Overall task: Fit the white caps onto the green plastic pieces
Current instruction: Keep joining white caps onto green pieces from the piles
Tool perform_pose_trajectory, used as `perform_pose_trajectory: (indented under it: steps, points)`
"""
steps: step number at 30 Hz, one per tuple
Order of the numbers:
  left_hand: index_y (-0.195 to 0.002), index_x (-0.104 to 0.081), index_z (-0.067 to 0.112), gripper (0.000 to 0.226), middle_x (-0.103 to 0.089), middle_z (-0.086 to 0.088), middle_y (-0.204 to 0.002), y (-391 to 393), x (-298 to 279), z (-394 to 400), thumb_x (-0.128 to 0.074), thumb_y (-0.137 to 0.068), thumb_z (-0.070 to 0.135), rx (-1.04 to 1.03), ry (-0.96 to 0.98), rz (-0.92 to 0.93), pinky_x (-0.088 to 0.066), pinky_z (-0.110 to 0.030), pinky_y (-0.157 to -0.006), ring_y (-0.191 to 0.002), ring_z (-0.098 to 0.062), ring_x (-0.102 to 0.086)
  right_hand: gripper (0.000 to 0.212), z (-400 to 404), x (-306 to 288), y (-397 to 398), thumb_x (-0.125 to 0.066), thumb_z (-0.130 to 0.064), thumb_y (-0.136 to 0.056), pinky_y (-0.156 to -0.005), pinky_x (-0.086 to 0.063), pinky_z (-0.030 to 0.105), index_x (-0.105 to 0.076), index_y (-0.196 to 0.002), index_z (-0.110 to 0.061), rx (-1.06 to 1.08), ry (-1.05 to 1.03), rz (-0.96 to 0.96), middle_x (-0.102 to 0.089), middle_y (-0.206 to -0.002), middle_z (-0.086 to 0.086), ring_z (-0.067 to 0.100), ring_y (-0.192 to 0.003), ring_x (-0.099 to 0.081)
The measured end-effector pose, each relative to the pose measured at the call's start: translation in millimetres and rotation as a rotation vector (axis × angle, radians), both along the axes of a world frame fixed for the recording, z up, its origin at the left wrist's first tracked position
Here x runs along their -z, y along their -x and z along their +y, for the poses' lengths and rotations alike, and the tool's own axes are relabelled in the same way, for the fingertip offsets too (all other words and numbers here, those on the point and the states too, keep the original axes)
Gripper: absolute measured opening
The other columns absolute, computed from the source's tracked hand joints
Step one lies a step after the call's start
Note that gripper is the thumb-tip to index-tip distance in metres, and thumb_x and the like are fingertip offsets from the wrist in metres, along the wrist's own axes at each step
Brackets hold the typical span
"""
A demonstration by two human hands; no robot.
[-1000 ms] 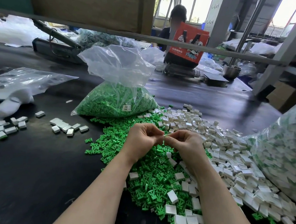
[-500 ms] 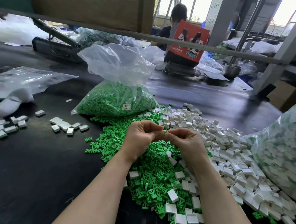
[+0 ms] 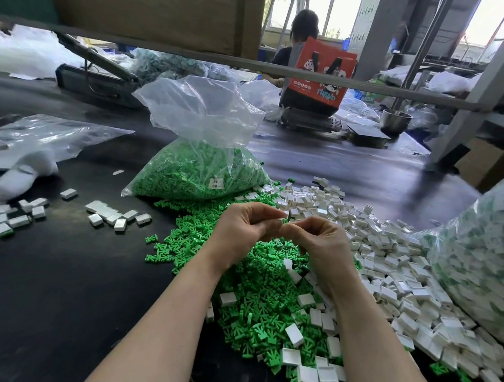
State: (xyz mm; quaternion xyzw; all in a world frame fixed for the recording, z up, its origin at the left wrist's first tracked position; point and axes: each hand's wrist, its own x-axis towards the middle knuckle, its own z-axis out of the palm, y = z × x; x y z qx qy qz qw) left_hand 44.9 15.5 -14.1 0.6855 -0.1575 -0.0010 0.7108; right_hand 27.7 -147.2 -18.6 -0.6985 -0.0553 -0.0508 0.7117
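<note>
My left hand (image 3: pixel 242 232) and my right hand (image 3: pixel 318 243) meet fingertip to fingertip above a heap of loose green plastic pieces (image 3: pixel 255 298). Between the fingertips a small white cap with a bit of green (image 3: pixel 281 222) is pinched by both hands; most of it is hidden by my fingers. A heap of loose white caps (image 3: pixel 389 260) spreads to the right of my hands. Several white caps lie scattered on the green heap near my forearms.
A clear bag of green pieces (image 3: pixel 198 169) stands behind my hands. A big bag of capped pieces (image 3: pixel 484 266) fills the right edge. Assembled white pieces (image 3: pixel 115 215) lie in small groups at left, near a white glove (image 3: pixel 19 177). Another person sits across the black table (image 3: pixel 43 295).
Both hands stay together over the green heap and have risen slightly. The fingers have shifted a little on the small piece between them.
</note>
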Motion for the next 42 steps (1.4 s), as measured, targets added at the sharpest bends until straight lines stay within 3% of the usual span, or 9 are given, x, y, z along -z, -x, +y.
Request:
perform_pose_trajectory:
  steps: [3, 7, 10, 13, 19, 28, 32, 36, 42]
  points:
    - [-0.095, -0.072, 0.015, 0.017, -0.076, 0.005, -0.079, 0.0, -4.0, -0.5, -0.066, -0.088, 0.001, -0.02, -0.044, -0.042, -0.054, -0.017, -0.066, -0.075, -0.009, -0.073, 0.034, -0.8, 0.3, -1.2, -0.078, -0.046, -0.063, -0.053, -0.042, 0.02, -0.068, -0.07, -0.014, -0.007, -0.051, 0.023, -0.065, -0.066, 0.001, 0.009, -0.057, -0.049]
    - [-0.094, -0.072, 0.014, 0.016, -0.076, 0.006, -0.081, 0.6, -5.3, -3.0, -0.068, -0.086, 0.001, -0.036, -0.002, -0.046, -0.052, -0.014, -0.075, -0.08, -0.005, -0.071, 0.05, 2.0, 0.7, -4.3, -0.055, -0.057, -0.083, -0.055, -0.044, 0.024, -0.067, -0.082, -0.008, -0.06, -0.078, 0.083, -0.068, -0.071, 0.008, 0.014, -0.061, -0.057]
    - [-0.095, -0.072, 0.012, 0.015, -0.076, 0.001, -0.086, 1.2, -5.2, -4.3, -0.069, -0.085, 0.001, -0.035, 0.003, -0.044, -0.054, -0.017, -0.077, -0.084, -0.011, -0.073, 0.055, 4.5, 1.2, -4.5, -0.046, -0.062, -0.089, -0.053, -0.043, 0.022, -0.072, -0.081, -0.014, -0.162, -0.06, 0.112, -0.069, -0.075, 0.011, 0.015, -0.062, -0.058]
    - [-0.095, -0.071, 0.011, 0.015, -0.076, -0.004, -0.089, 2.2, -5.8, -5.9, -0.07, -0.085, 0.0, -0.024, 0.014, -0.029, -0.055, -0.02, -0.079, -0.086, -0.014, -0.073, 0.051, 5.5, 1.2, -5.2, -0.054, -0.063, -0.084, -0.052, -0.043, 0.02, -0.075, -0.081, -0.017, -0.222, -0.093, 0.122, -0.07, -0.075, 0.011, 0.014, -0.062, -0.057]
    - [-0.088, -0.072, 0.014, 0.01, -0.074, 0.003, -0.079, 3.5, -7.7, -8.7, -0.071, -0.085, 0.004, -0.049, -0.021, -0.005, -0.054, -0.016, -0.07, -0.074, -0.005, -0.07, 0.048, 5.2, 3.5, -6.5, -0.059, -0.064, -0.08, -0.056, -0.045, 0.019, -0.077, -0.086, -0.02, -0.254, -0.123, 0.1, -0.071, -0.077, 0.012, 0.014, -0.065, -0.059]
    - [-0.082, -0.07, 0.008, 0.01, -0.069, -0.003, -0.068, 6.1, -11.1, -13.9, -0.065, -0.087, 0.001, -0.117, -0.03, 0.062, -0.053, -0.023, -0.058, -0.061, -0.016, -0.061, 0.048, 4.2, 7.3, -8.2, -0.057, -0.057, -0.088, -0.063, -0.04, 0.027, -0.075, -0.095, -0.013, -0.243, -0.034, 0.068, -0.073, -0.083, 0.011, 0.013, -0.068, -0.055]
    - [-0.078, -0.068, 0.007, 0.013, -0.065, 0.001, -0.059, 7.7, -12.4, -20.0, -0.063, -0.085, -0.002, -0.164, -0.005, 0.082, -0.05, -0.02, -0.051, -0.05, -0.008, -0.057, 0.045, 5.4, 6.9, -8.5, -0.061, -0.059, -0.083, -0.058, -0.038, 0.022, -0.076, -0.093, -0.018, -0.242, -0.036, 0.061, -0.073, -0.084, 0.008, 0.009, -0.064, -0.052]
    - [-0.075, -0.067, 0.008, 0.016, -0.066, 0.002, -0.058, 7.4, -11.1, -23.4, -0.063, -0.084, -0.004, -0.181, 0.038, 0.107, -0.049, -0.019, -0.05, -0.049, -0.006, -0.059, 0.037, 4.3, 8.4, -9.4, -0.058, -0.05, -0.09, -0.057, -0.036, 0.022, -0.076, -0.095, -0.019, -0.235, -0.036, 0.066, -0.073, -0.083, 0.006, 0.009, -0.064, -0.051]
    - [-0.073, -0.067, 0.012, 0.018, -0.067, 0.002, -0.061, 6.4, -7.7, -24.1, -0.064, -0.084, -0.002, -0.18, 0.047, 0.115, -0.051, -0.019, -0.053, -0.054, -0.007, -0.062, 0.052, 3.4, 9.0, -10.7, -0.064, -0.057, -0.081, -0.055, -0.04, 0.019, -0.075, -0.1, -0.01, -0.238, -0.08, 0.083, -0.072, -0.082, 0.009, 0.01, -0.065, -0.055]
